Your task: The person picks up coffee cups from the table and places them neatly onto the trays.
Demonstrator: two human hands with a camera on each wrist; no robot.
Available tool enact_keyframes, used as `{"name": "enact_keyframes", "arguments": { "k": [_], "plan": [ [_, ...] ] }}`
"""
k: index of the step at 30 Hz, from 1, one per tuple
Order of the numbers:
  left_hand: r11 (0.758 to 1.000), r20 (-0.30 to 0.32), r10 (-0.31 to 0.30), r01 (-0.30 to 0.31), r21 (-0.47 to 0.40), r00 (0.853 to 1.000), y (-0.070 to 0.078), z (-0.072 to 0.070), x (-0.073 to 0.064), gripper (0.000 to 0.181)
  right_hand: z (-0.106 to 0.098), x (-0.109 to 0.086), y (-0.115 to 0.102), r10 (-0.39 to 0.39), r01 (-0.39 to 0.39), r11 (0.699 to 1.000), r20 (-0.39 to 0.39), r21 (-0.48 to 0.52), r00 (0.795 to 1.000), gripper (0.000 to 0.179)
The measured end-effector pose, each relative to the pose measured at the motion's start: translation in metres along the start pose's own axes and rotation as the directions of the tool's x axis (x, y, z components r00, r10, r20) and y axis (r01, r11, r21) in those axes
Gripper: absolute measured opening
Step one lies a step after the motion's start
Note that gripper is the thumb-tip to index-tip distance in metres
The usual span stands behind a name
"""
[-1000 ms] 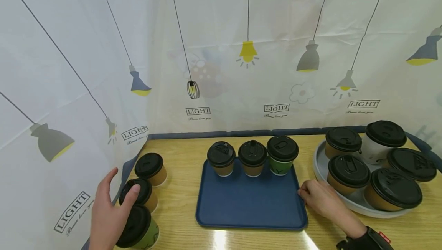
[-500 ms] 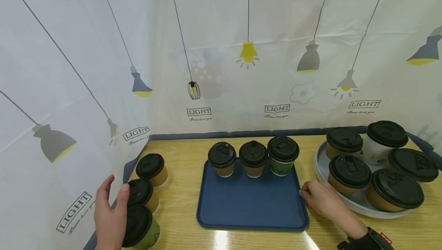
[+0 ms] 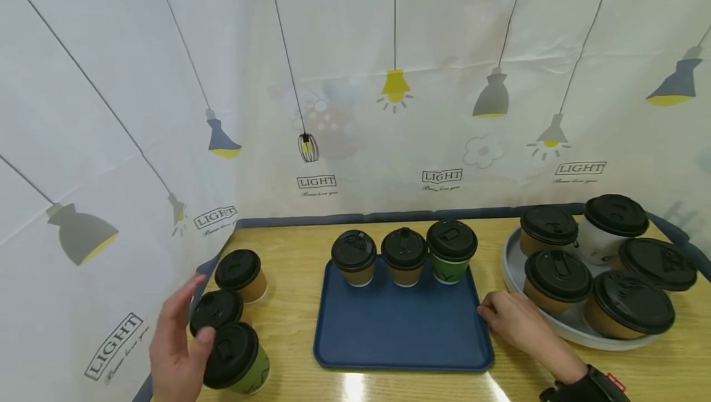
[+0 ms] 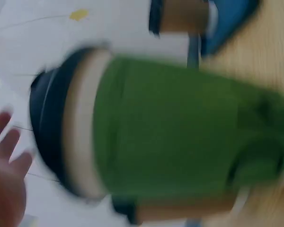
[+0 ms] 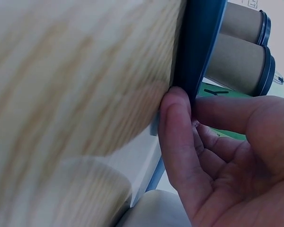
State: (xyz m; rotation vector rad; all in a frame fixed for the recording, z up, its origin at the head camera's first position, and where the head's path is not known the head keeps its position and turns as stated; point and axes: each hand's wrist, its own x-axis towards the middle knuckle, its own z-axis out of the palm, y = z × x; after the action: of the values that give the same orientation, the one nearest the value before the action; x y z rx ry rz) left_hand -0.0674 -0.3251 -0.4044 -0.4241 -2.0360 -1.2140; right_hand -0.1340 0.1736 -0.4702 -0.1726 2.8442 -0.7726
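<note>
My left hand is beside a green paper coffee cup with a black lid, its fingers spread and thumb raised near the lid. In the left wrist view, the blurred green cup fills the middle and the fingers show apart from its lid. Two brown lidded cups, a middle one and a far one, stand behind it. My right hand pinches the right rim of the blue tray between thumb and forefinger, plain in the right wrist view.
Along the tray's back stand two brown cups, left and middle, and a green cup. A round grey tray at the right holds several lidded cups. A printed curtain hangs behind and left of the wooden table.
The near green cup on the left has shifted a little to the right, and the left hand's fingers have turned. My right hand keeps its place at the tray's rim.
</note>
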Motion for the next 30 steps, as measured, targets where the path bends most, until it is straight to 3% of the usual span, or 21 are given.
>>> {"name": "enact_keyframes", "arguments": {
  "k": [1,2,3,5,6,8,10,11,14,16,18,22,25,27,30],
  "plan": [
    [0.996,0.137,0.076,-0.082,0.038,0.988,-0.001,-0.006,0.000,0.060,0.000,0.000,0.000,-0.001,0.001,1.000,-0.001,-0.002,1.000,0.028],
    [0.986,0.272,0.129,-0.152,0.068,0.954,-0.003,-0.010,0.002,0.068,0.000,0.000,0.000,-0.002,0.002,1.000,-0.004,-0.002,1.000,0.029],
    [0.963,0.393,0.161,-0.232,0.139,0.905,-0.004,-0.014,0.003,0.076,0.000,0.000,0.000,-0.003,0.003,1.000,-0.008,-0.002,1.000,0.029],
    [0.903,0.570,0.188,-0.369,0.219,0.800,-0.005,-0.015,0.006,0.085,0.001,-0.001,0.000,-0.006,0.006,1.000,-0.015,-0.002,1.000,0.029],
    [0.872,0.629,0.186,-0.421,0.248,0.755,-0.006,-0.015,0.006,0.084,0.001,-0.001,0.000,-0.007,0.007,1.000,-0.017,-0.002,1.000,0.029],
    [0.812,0.701,0.194,-0.514,0.278,0.686,-0.007,-0.013,0.005,0.079,0.001,-0.001,0.001,-0.008,0.008,1.000,-0.016,0.001,1.000,0.029],
    [0.762,0.737,0.207,-0.578,0.291,0.643,-0.009,-0.012,0.002,0.071,0.001,-0.001,0.001,-0.009,0.010,1.000,-0.013,0.004,1.000,0.030],
    [0.746,0.745,0.208,-0.595,0.298,0.634,-0.011,-0.013,0.000,0.067,0.001,-0.001,0.001,-0.008,0.008,1.000,-0.009,0.007,1.000,0.030],
    [0.711,0.747,0.221,-0.628,0.317,0.627,-0.015,-0.014,-0.005,0.058,0.001,-0.001,0.000,-0.008,0.008,1.000,-0.009,0.008,1.000,0.031],
    [0.701,0.735,0.228,-0.632,0.330,0.638,-0.018,-0.015,-0.008,0.055,0.001,-0.001,0.000,-0.009,0.009,1.000,-0.010,0.008,1.000,0.030],
    [0.709,0.715,0.245,-0.624,0.329,0.654,-0.020,-0.014,-0.012,0.052,0.001,-0.001,0.000,-0.011,0.011,1.000,-0.014,0.004,1.000,0.030],
    [0.750,0.654,0.278,-0.585,0.310,0.703,-0.025,-0.003,-0.018,0.043,0.000,-0.001,0.000,-0.015,0.015,1.000,-0.018,-0.001,1.000,0.028],
    [0.775,0.578,0.343,-0.571,0.270,0.740,-0.028,0.011,-0.020,0.036,0.000,-0.001,-0.001,-0.017,0.017,1.000,-0.021,-0.001,1.000,0.026],
    [0.783,0.492,0.415,-0.576,0.234,0.765,-0.029,0.022,-0.020,0.040,0.000,-0.001,-0.001,-0.018,0.018,1.000,-0.021,-0.002,1.000,0.026],
    [0.794,0.268,0.506,-0.564,0.226,0.820,-0.025,0.036,-0.024,0.053,0.001,-0.002,-0.001,-0.020,0.020,1.000,-0.020,0.000,1.000,0.026]
  ]
}}
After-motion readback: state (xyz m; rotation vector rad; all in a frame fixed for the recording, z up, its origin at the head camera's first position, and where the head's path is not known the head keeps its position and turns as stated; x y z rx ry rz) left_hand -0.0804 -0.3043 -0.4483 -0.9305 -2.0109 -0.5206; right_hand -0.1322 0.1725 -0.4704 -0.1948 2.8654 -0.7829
